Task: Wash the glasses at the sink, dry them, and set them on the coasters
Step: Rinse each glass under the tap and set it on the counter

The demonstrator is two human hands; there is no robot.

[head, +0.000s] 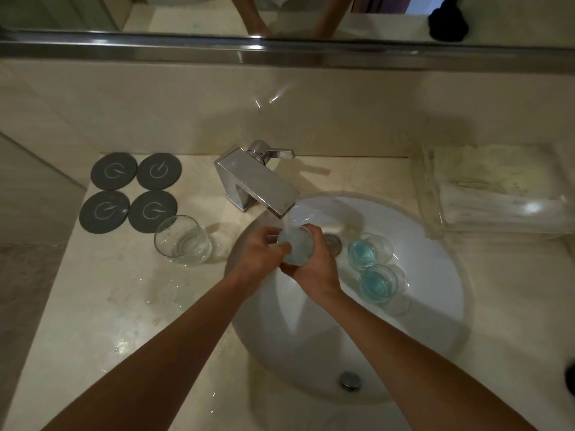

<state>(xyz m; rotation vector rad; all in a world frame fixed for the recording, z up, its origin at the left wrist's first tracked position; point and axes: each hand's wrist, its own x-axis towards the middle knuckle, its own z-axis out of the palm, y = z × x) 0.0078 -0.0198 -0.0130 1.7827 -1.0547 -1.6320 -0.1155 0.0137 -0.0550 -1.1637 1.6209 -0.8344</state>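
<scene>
Two hands, our left grip (259,253) and right grip (314,269), clasp one clear round glass (294,245) under the chrome square tap (258,181).

Polished chrome faucet (258,181), clear glass (183,241), matt grey coasters (113,171), glossy white sink (429,275)

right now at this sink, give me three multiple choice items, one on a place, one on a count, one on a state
1. Where is the clear empty glass?
A. on a coaster
B. on the counter beside the coasters
C. in the basin

2. How many coasters lie on the counter?
A. two
B. three
C. four

3. What is the state of the faucet?
A. running into the held glass
B. off
C. running onto the counter

Answers:
1 B, it stands on stone just right of the near coasters.
2 C, four grey discs in a square.
3 A, a stream falls into the held glass, which the left hand and right hand grip.
</scene>
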